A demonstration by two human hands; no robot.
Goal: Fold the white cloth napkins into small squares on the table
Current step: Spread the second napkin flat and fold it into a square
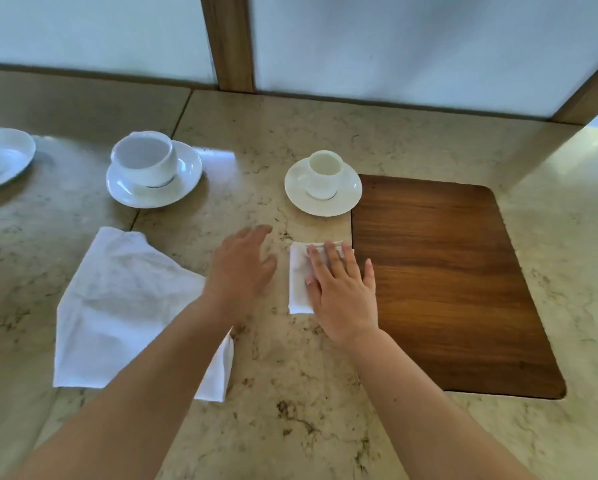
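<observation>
A small folded white napkin [298,278] lies on the marble table [290,393], just left of a wooden inlay. My right hand [342,292] rests flat on it with fingers spread, covering its right half. My left hand [243,268] hovers open just left of that napkin, holding nothing, a little blurred. A larger, wrinkled white napkin [117,306] lies spread out at the left, partly under my left forearm.
A white cup on a saucer [153,171] stands at the back left, a smaller cup on a saucer [323,187] at the back centre. A white plate [3,157] is at the far left edge. The wooden inlay [446,282] fills the right side.
</observation>
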